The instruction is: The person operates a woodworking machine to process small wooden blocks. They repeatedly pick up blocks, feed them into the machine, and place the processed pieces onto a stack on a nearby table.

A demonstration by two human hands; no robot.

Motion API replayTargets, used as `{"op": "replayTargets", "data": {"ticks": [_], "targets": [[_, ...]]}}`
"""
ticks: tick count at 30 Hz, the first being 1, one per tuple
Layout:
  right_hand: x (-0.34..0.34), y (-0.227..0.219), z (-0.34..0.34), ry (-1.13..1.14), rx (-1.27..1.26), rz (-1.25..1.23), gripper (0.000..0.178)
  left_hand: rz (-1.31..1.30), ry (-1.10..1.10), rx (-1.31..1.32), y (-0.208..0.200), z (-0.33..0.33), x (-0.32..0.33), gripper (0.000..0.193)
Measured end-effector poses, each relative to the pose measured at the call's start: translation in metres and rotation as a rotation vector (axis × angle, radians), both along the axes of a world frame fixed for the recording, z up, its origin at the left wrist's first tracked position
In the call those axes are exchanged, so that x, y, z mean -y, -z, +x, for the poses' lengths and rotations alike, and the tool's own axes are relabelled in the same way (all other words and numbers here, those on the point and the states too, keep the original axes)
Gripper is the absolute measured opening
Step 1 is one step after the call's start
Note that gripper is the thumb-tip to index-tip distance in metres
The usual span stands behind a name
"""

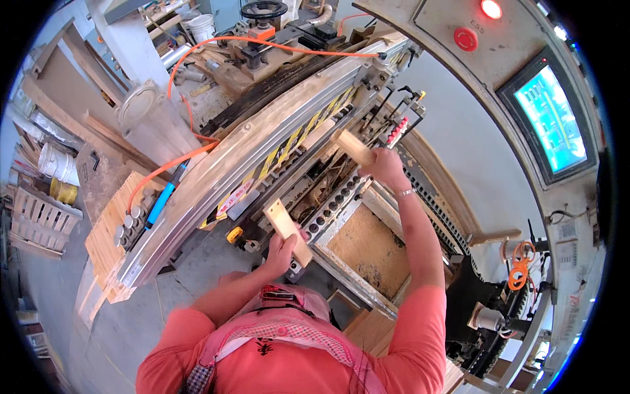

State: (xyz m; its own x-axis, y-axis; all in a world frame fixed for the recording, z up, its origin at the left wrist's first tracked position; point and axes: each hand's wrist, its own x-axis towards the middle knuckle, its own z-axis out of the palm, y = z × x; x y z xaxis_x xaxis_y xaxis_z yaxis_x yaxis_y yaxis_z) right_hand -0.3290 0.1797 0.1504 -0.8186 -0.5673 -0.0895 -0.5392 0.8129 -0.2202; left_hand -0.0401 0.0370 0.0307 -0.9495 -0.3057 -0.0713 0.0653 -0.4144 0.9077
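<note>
My left hand [281, 255] is closed round a pale wooden block [283, 223] with small dark holes near its far end. It holds the block tilted, near the front corner of a woodworking machine. Reaching farther forward, my right hand [387, 169] grips the near end of a second pale wooden block [351, 146]. That block sits over the machine's working area, beside a row of red-tipped parts [398, 130]. Whether its far end touches the machine, I cannot tell. Below my right hand runs a row of round black pads [331, 207].
A sawdust-covered tray [371, 246] lies between my arms. Along the machine's long beam [262, 141] runs an orange air hose [176, 79], with a blue air gun [161, 205] at the left. A control panel with a lit screen [550, 121] and red button [466, 39] rises at right.
</note>
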Motion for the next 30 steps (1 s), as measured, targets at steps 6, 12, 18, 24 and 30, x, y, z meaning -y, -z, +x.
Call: {"op": "replayTargets", "data": {"ticks": [6,12,18,24,30], "targets": [[0.031,0.061,-0.087,0.085,-0.188,0.051,0.037,-0.217,-0.103,0.109,-0.005,0.005,-0.002,0.020],[0.037,0.082,-0.109,0.107,-0.149,0.000,0.041,-0.234,-0.079,0.145,-0.008,0.003,-0.001,0.030],[0.030,0.077,-0.102,0.049,-0.209,-0.074,0.042,-0.238,-0.088,0.163,-0.009,0.001,-0.003,0.031],[0.032,0.079,-0.103,0.067,-0.240,-0.028,0.033,-0.203,-0.080,0.142,-0.010,-0.001,-0.003,0.033],[0.033,0.083,-0.104,0.062,-0.205,0.000,0.041,-0.216,-0.083,0.112,-0.009,-0.001,-0.002,0.026]]}}
